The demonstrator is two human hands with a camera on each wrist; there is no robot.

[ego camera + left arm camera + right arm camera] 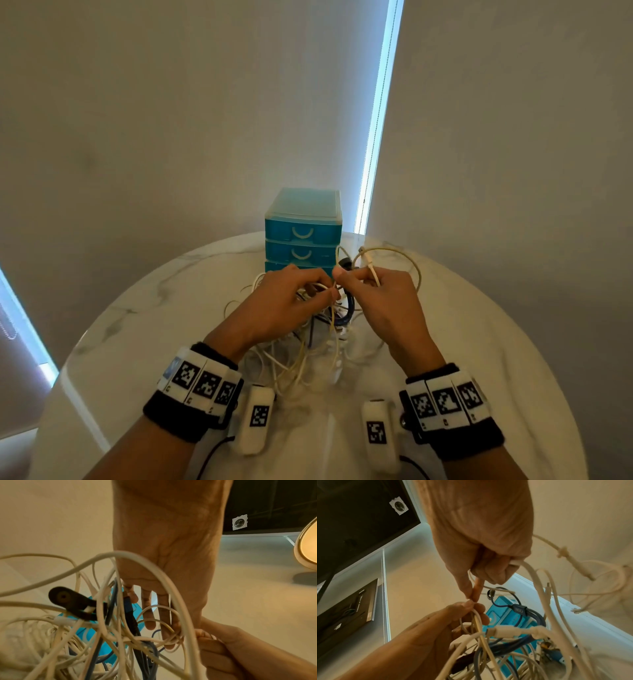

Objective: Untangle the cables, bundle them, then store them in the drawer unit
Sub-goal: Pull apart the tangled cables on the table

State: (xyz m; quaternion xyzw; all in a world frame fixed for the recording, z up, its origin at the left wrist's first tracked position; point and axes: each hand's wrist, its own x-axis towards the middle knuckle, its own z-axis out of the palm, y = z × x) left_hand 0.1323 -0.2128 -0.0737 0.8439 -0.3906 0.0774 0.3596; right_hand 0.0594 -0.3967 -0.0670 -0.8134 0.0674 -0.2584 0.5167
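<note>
A tangle of white cables point(308, 356) with a dark blue cable point(346, 315) lies on the round marble table point(479, 342), partly lifted between my hands. My left hand point(325, 289) grips a few white strands at the top of the tangle point(476, 616). My right hand point(346, 279) meets it fingertip to fingertip, pinching a thin strand point(475, 592), with a white cable end and its connector point(371, 270) curled in the other fingers. That cable loops off to the right point(411, 263). The teal drawer unit point(303, 233) stands just behind the hands, drawers closed.
A black plug point(68, 601) and a blue connector point(128, 605) hang inside the tangle. The drawer unit sits at the table's far edge against pale blinds point(205, 120). Bare tabletop lies to the left point(144, 308) and right of the cables.
</note>
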